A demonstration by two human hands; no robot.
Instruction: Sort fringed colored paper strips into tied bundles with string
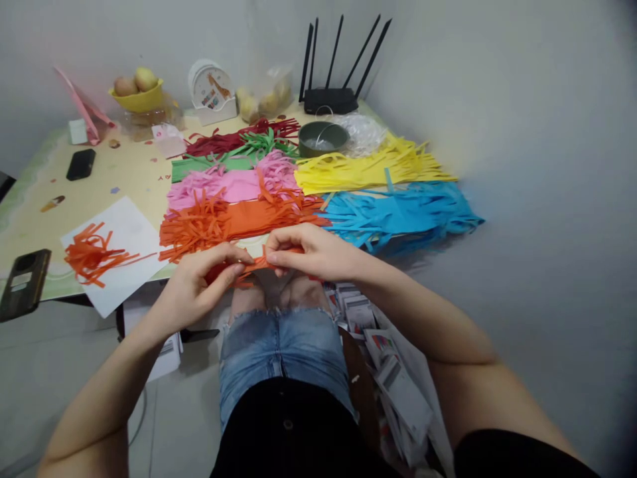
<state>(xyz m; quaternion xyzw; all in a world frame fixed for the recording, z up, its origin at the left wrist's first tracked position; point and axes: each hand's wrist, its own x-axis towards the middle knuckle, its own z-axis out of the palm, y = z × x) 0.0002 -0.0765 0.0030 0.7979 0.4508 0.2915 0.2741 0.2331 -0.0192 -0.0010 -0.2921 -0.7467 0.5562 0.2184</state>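
Note:
Between my hands, at the table's near edge, is a strip of orange fringed paper. My left hand pinches its left end between thumb and fingers. The right end is gripped by my right hand, fingers curled. Just beyond lies a stack of orange fringed paper, its cut strands spreading to both sides. A loose orange paper tassel rests on a white sheet to the left. Part of the held paper is hidden behind my fingers.
Behind are pink, green, dark red, yellow and blue fringed stacks. A dark green bowl and a black router stand at the back. Two phones lie left, one a dark phone at the edge. Packets fill a bag below right.

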